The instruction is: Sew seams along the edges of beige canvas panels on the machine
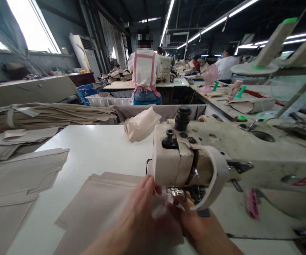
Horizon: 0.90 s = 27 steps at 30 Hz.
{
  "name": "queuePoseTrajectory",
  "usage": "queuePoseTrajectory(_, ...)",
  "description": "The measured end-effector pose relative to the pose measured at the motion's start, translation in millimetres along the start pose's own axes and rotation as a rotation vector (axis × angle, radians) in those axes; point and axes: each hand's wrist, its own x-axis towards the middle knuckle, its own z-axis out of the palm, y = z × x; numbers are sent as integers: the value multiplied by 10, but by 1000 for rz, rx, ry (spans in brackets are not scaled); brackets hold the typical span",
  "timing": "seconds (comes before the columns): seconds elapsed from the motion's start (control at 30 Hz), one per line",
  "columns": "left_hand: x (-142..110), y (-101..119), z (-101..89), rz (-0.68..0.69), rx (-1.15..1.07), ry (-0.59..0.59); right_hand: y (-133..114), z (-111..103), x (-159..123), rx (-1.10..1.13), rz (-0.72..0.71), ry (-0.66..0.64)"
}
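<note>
A beige fabric piece (100, 202) lies on the white table in front of the sewing machine (169, 159), its near part blurred between my hands. My left hand (139, 202) is beside the machine head, fingers bent and closed on the fabric's edge. Close to the presser foot (178, 193), my right hand (192, 219) pinches the same fabric from the right. Its fingertips are partly hidden below the needle area. Behind the machine head rests a folded beige fabric bundle (142, 124).
Flat beige panels (17, 173) lie at left, with a tall fabric stack (49, 115) behind them. Thread cones (275, 42) stand at upper right. A pink clip-like object (253, 204) is on the machine bed. Ahead, a person in an apron (145, 71) sits near a white crate (110, 100).
</note>
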Motion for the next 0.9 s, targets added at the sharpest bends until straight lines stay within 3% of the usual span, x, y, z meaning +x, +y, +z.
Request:
queuePoseTrajectory(0.07,-260,-26,96,15,-49,-102,-35,-23,-18,131,113,-22)
queuePoseTrajectory(0.13,-407,-33,142,-73,-66,-181,-82,-44,-86,319,267,-60)
queuePoseTrajectory(0.27,-376,56,79,-201,-112,-220,-243,-7,-317,1121,815,-84)
queuePoseTrajectory(0.33,-321,117,31,-203,-133,-219,-341,49,-395,1415,957,-31)
queuePoseTrajectory(0.47,-346,137,11,-140,-149,-228,-474,116,-389,1589,928,45)
queuePoseTrajectory(0.57,-447,59,51,50,-178,-238,-505,81,-328,1643,898,29)
queuePoseTrajectory(0.7,-530,-19,91,237,-156,-170,-530,9,-278,1684,964,-5)
queuePoseTrajectory(0.9,-501,2,67,236,-193,-141,-582,-9,-257,1625,1016,62)
